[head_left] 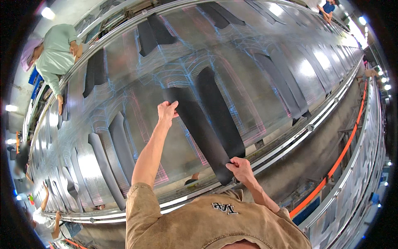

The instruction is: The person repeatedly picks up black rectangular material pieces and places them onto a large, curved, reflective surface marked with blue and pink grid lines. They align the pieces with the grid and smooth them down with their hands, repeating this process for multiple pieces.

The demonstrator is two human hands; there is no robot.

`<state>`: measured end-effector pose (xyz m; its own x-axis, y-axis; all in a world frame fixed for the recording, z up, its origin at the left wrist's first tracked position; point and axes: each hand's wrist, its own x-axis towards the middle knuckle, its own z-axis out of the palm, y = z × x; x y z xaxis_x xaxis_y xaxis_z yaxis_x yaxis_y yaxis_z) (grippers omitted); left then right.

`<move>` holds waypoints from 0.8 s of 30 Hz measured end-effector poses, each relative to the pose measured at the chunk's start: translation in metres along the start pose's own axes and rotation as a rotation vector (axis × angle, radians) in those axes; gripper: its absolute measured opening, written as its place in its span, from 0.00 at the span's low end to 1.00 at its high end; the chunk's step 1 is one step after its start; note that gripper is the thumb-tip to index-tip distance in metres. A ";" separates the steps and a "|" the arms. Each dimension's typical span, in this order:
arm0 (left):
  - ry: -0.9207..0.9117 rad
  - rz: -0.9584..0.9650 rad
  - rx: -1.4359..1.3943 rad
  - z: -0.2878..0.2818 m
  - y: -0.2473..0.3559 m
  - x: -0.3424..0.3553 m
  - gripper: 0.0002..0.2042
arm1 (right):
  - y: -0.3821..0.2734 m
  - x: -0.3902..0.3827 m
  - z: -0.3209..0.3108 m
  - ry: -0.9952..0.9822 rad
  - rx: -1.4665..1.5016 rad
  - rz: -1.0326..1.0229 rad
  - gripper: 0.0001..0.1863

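A long black panel of smooth, flexible sheet material (pixel 197 126) lies slantwise in front of me, its near end reaching the table edge. My left hand (pixel 167 112) pinches its left side close to the far end. With thumb and fingers, my right hand (pixel 240 169) grips the right side close to the near end. Just to the right, a second black panel (pixel 219 108) with a rounded far end lies on the metal table; the first panel partly covers its near part. Blue and pink outlines (pixel 226 101) are drawn on the tabletop around both.
More dark panels (pixel 103 166) lie left, with others (pixel 286 83) to the right and along the far side (pixel 155 35). A metal rail (pixel 286 145) edges the table before me. Beyond it runs an orange hose-like line (pixel 331 174). Co-workers stand far left (pixel 56 52), lower left (pixel 43 222) and far right (pixel 327 10).
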<state>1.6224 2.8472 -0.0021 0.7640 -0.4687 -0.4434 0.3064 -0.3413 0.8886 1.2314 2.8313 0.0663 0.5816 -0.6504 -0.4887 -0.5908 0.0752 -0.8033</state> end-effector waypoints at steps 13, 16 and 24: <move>0.015 0.051 0.262 0.010 0.035 0.056 0.14 | 0.014 0.037 0.025 0.054 0.101 0.066 0.11; 0.011 0.051 0.200 0.005 0.030 0.059 0.13 | 0.006 0.037 0.026 0.024 0.113 0.092 0.13; 0.054 -0.012 0.185 0.011 0.034 0.051 0.14 | 0.009 0.039 0.022 -0.025 0.130 0.152 0.15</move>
<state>1.6662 2.8027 0.0044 0.7918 -0.4209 -0.4426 0.2100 -0.4928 0.8444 1.2614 2.8231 0.0324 0.5057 -0.6050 -0.6150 -0.5970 0.2693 -0.7557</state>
